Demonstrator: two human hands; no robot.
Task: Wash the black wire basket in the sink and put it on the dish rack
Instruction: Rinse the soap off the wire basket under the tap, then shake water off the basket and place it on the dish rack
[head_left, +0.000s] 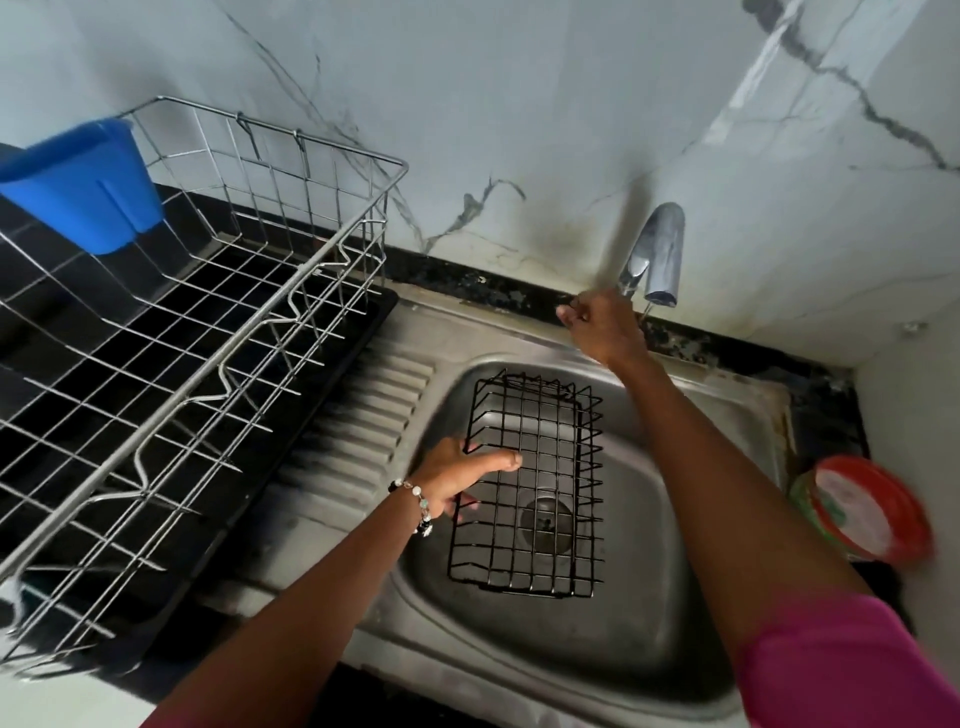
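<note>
A black wire basket (535, 483) sits in the steel sink (649, 571), over the drain. My left hand (457, 480) grips the basket's left rim, thumb inside the wires. My right hand (602, 325) reaches to the back of the sink and its fingers curl round the tap's lever beside the chrome tap (660, 254). I see no water running. The steel wire dish rack (197, 338) stands on a black tray to the left of the sink.
A blue plastic cup holder (83, 182) hangs on the rack's far left side. A red and green tub (862, 512) sits on the counter at the sink's right. The ribbed drainboard (358, 431) lies between rack and basin. A marble wall rises behind.
</note>
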